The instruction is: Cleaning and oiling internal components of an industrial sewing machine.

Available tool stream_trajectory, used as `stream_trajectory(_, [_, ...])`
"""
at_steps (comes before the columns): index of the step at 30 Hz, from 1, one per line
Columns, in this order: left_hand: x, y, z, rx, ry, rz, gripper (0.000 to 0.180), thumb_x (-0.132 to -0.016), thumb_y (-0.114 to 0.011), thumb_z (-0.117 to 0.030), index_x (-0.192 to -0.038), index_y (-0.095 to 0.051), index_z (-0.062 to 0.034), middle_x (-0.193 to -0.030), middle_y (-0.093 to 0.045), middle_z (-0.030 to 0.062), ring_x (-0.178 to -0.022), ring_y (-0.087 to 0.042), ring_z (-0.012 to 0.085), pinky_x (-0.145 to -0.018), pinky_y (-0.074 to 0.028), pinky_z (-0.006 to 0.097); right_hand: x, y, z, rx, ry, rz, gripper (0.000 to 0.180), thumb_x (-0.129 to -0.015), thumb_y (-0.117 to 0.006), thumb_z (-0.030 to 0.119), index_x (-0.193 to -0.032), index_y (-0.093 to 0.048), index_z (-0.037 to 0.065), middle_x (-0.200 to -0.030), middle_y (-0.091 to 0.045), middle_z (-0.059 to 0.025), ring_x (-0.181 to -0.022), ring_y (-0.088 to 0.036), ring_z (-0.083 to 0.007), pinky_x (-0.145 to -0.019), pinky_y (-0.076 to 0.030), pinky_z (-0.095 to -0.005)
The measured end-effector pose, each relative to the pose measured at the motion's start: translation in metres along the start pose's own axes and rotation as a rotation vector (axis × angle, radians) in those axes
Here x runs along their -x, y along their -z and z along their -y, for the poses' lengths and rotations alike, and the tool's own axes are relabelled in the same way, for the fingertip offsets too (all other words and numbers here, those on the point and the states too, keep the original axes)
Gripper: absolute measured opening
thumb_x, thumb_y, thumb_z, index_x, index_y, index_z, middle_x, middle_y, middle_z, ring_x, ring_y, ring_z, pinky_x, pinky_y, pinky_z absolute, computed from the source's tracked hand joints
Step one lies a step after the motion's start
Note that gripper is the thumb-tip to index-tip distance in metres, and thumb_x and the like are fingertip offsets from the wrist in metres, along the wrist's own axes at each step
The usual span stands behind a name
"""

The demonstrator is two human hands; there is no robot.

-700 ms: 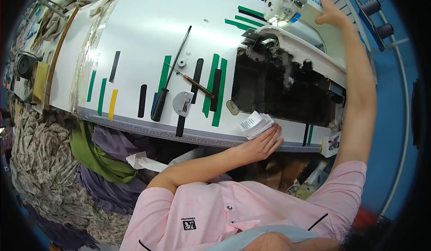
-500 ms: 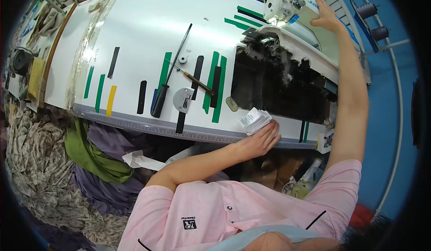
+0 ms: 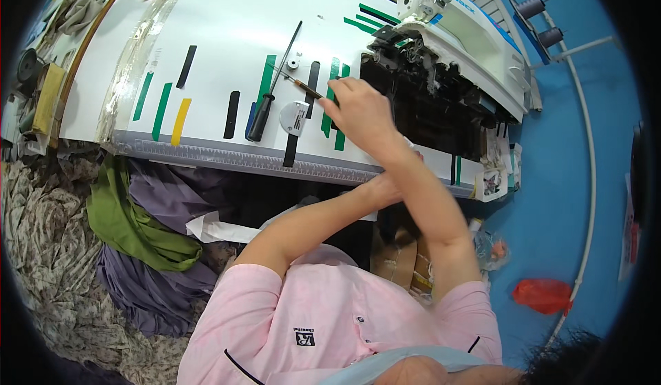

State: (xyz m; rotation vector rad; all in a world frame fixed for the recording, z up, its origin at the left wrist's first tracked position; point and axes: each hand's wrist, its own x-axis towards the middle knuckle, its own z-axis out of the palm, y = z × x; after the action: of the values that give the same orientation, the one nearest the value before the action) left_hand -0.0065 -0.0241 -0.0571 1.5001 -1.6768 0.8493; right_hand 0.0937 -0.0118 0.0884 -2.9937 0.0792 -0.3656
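My right hand (image 3: 361, 115) is over the table, fingers apart, with thumb and forefinger at the handle end of a slim wooden-handled tool (image 3: 306, 89) with a thin metal shaft. Beside that tool lie a black-handled screwdriver (image 3: 260, 118), a metal needle plate (image 3: 293, 117) and a bobbin-like metal part (image 3: 293, 64). My left hand (image 3: 387, 188) is at the table's front edge, crossed by my right forearm. It holds a stack of white fabric labels (image 3: 408, 142), of which only a sliver shows; most of its fingers are hidden.
A white sewing machine (image 3: 475, 30) stands at the back right beside a dark opening (image 3: 441, 113) in the white tabletop (image 3: 213, 20). Green, black and yellow tape strips (image 3: 181, 121) mark the top. A ruler strip (image 3: 227, 159) lines the front edge. Cloth (image 3: 138, 226) is heaped below left.
My right hand has come from the sewing machine's head down and left to the wooden-handled tool. My right forearm now crosses over my left hand and hides most of the labels. The view has shifted.
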Motion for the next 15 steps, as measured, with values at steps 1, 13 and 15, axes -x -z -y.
stream_trajectory(1, [-0.001,0.003,-0.004,0.062,0.050,0.163,0.046,-0.091,-0.044,-0.019,-0.131,-0.048,0.0033,-0.141,-0.044,0.0261,-0.135,-0.040,0.0385,-0.115,-0.026,0.049,0.003,-0.014,-0.009,0.013,-0.009,-0.005,0.022,-0.084,-0.067,0.021,-0.098,-0.067,0.005,-0.099,-0.067,-0.0109,-0.092,-0.065,-0.0280,-0.076,-0.054,-0.0394])
stream_trajectory(13, [0.005,0.062,0.010,0.127,0.040,0.265,0.043,-0.086,-0.052,-0.019,-0.126,-0.054,-0.0019,-0.131,-0.054,0.0151,-0.131,-0.044,0.0294,-0.113,-0.029,0.044,0.030,0.010,-0.016,-0.181,-0.126,-0.192,0.013,-0.083,-0.067,0.008,-0.092,-0.061,0.001,-0.077,-0.066,-0.0117,-0.063,-0.065,-0.0251,-0.059,-0.051,-0.0332])
stream_trajectory(15, [0.002,0.068,0.011,0.096,0.022,0.334,0.040,-0.085,-0.053,-0.020,-0.121,-0.059,-0.0042,-0.130,-0.055,0.0131,-0.129,-0.046,0.0280,-0.114,-0.028,0.045,0.039,0.025,-0.015,-0.275,-0.127,-0.253,0.014,-0.082,-0.068,0.006,-0.094,-0.062,0.001,-0.076,-0.064,-0.0104,-0.062,-0.063,-0.0204,-0.058,-0.049,-0.0301])
